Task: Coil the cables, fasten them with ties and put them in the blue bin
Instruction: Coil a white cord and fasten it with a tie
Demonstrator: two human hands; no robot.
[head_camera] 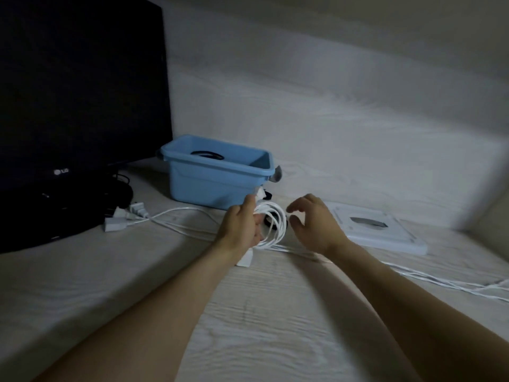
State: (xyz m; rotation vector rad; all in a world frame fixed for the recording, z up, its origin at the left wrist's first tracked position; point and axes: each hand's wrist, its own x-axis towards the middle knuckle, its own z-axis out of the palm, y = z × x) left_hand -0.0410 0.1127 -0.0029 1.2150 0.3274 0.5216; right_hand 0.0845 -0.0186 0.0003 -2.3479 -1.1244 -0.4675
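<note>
My left hand (242, 227) grips a coil of white cable (275, 226) just in front of the blue bin (214, 183). A white plug end sticks up above its fingers and another hangs below the wrist. My right hand (314, 221) hovers just right of the coil, fingers loosely curved and holding nothing. A dark coiled cable (205, 154) lies inside the bin. More loose white cable (179, 219) with plugs runs left across the table, and further strands (440, 283) trail off to the right. Something dark lies behind the coil, mostly hidden.
A black monitor (80, 86) stands at the left with dark cables (115, 194) piled under it. A flat white tray (377, 230) lies right of my hands. The pale wood-grain table (275, 312) meets a light wall behind.
</note>
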